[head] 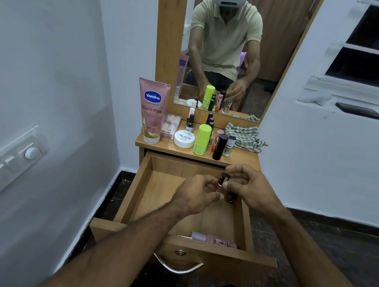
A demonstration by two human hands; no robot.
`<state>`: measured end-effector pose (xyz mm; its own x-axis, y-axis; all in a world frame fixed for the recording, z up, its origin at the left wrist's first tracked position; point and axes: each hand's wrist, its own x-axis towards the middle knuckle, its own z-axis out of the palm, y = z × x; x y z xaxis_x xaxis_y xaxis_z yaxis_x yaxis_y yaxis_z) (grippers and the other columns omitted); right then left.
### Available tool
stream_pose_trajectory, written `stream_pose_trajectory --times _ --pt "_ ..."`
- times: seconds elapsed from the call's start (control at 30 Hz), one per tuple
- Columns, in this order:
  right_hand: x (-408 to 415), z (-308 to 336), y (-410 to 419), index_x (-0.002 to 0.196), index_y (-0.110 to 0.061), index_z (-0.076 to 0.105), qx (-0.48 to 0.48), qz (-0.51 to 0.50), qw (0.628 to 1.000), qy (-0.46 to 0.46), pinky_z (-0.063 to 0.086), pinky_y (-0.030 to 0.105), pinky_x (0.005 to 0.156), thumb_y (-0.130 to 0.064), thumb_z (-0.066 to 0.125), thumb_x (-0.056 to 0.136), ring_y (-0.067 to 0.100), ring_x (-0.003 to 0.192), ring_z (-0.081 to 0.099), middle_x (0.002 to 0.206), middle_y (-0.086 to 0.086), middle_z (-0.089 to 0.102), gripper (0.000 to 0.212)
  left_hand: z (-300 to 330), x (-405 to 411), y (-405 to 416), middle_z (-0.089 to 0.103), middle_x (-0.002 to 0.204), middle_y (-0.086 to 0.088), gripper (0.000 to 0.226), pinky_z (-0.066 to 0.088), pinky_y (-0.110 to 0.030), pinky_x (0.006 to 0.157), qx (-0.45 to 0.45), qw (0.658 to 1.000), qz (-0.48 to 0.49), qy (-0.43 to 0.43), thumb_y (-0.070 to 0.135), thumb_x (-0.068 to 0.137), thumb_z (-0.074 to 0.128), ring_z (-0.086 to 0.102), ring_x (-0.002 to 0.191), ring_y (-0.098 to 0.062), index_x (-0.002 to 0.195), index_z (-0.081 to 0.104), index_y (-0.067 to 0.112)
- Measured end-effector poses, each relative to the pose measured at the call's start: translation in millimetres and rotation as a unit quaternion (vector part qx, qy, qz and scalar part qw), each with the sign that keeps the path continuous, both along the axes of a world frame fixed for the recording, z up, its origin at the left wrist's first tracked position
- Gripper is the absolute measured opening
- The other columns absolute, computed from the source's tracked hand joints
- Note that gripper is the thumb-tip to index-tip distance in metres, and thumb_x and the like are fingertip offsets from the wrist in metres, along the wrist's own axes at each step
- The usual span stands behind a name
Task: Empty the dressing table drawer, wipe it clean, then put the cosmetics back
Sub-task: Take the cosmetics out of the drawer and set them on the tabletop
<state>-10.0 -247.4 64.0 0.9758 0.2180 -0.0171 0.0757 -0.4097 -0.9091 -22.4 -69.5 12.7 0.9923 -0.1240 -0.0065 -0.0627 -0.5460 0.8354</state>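
Over the open drawer (136,198), both hands met on a small dark bottle (224,179), probably nail polish. The right hand (252,189) pinched its cap; the left hand (198,194) curled at its 7 o'clock, seemingly touching. Light, glassy, slippery: best gripped around the body.

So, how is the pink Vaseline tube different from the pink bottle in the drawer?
The Vaseline tube stands upright on the tabletop; the pink bottle lies on its side in the open drawer, by its front wall. The tube is fully in view with a readable label; the bottle is partly hidden. The tube looks much larger. Both are pink.
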Motion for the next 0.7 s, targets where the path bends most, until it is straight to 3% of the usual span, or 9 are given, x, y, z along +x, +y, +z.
stream_pose_trajectory --times 0.13,0.23,0.3,0.4,0.47,0.57,0.7 --pt "-4.6 -2.3 3.7 0.117 -0.022 0.065 0.023 -0.025 0.999 0.007 0.059 0.048 0.086 -0.014 0.083 0.082 0.021 0.088 0.075 0.094 0.0 0.076 0.041 7.6 0.4 -1.0 0.07 0.087 0.018 0.032 0.056 -0.033 0.076 -0.001 0.998 0.046 -0.031 0.054 0.074 0.082 0.064 0.084 0.001 0.097 0.07 0.035" --pt "-4.5 0.3 7.3 0.112 -0.02 0.066 0.036 -0.028 0.999 -0.005 0.059 0.056 0.078 -0.014 0.08 0.085 0.028 0.079 0.075 0.09 0.003 0.077 0.031 11.2 1.0 -3.3 0.069 0.088 0.019 0.037 0.057 -0.034 0.077 -0.004 0.996 0.074 -0.049 0.056 0.072 0.082 0.063 0.085 0.003 0.099 0.069 0.035" --pt "-0.8 4.3 7.7 0.11 -0.021 0.067 0.041 -0.036 0.998 -0.019 0.061 0.053 0.076 -0.013 0.078 0.087 0.024 0.082 0.075 0.093 0.001 0.077 0.026 12.8 0.9 -5.0 0.071 0.093 0.02 0.041 0.057 -0.035 0.08 -0.012 0.995 0.081 -0.058 0.054 0.072 0.083 0.064 0.091 0.003 0.106 0.068 0.037" --pt "13.8 11.9 4.3 0.109 -0.031 0.067 0.016 -0.071 0.994 -0.081 0.061 0.028 0.077 -0.012 0.074 0.09 0.008 0.093 0.072 0.098 -0.009 0.076 0.028 13.0 1.4 -6.4 0.071 0.108 0.02 0.046 0.056 -0.037 0.086 0.002 0.994 0.087 -0.072 0.051 0.077 0.08 0.063 0.101 0.0 0.119 0.064 0.038" --pt "26.5 16.3 3.3 0.115 -0.033 0.066 -0.003 -0.104 0.989 -0.107 0.055 0.018 0.071 -0.014 0.073 0.091 0.003 0.093 0.069 0.101 -0.014 0.072 0.032 10.4 2.2 -5.0 0.069 0.107 0.021 0.043 0.056 -0.036 0.086 0.006 0.993 0.098 -0.069 0.05 0.08 0.078 0.063 0.099 0.001 0.119 0.064 0.038" --pt "43.0 13.7 6.4 0.126 -0.029 0.064 -0.042 -0.124 0.985 -0.114 0.049 0.019 0.071 -0.015 0.074 0.09 0.002 0.091 0.062 0.103 -0.013 0.065 0.04 3.4 2.6 -2.5 0.067 0.103 0.022 0.037 0.057 -0.036 0.084 0.012 0.994 0.098 -0.052 0.048 0.083 0.076 0.064 0.092 0.001 0.117 0.065 0.038" --pt "55.7 1.8 11.6 0.129 -0.024 0.063 -0.058 -0.137 0.983 -0.11 0.053 0.028 0.081 -0.015 0.074 0.09 0.013 0.097 0.063 0.105 -0.007 0.066 0.041 -3.9 2.4 0.6 0.067 0.099 0.025 0.031 0.056 -0.028 0.075 0.027 0.994 0.1 -0.047 0.045 0.085 0.075 0.063 0.08 0.004 0.114 0.066 0.037"
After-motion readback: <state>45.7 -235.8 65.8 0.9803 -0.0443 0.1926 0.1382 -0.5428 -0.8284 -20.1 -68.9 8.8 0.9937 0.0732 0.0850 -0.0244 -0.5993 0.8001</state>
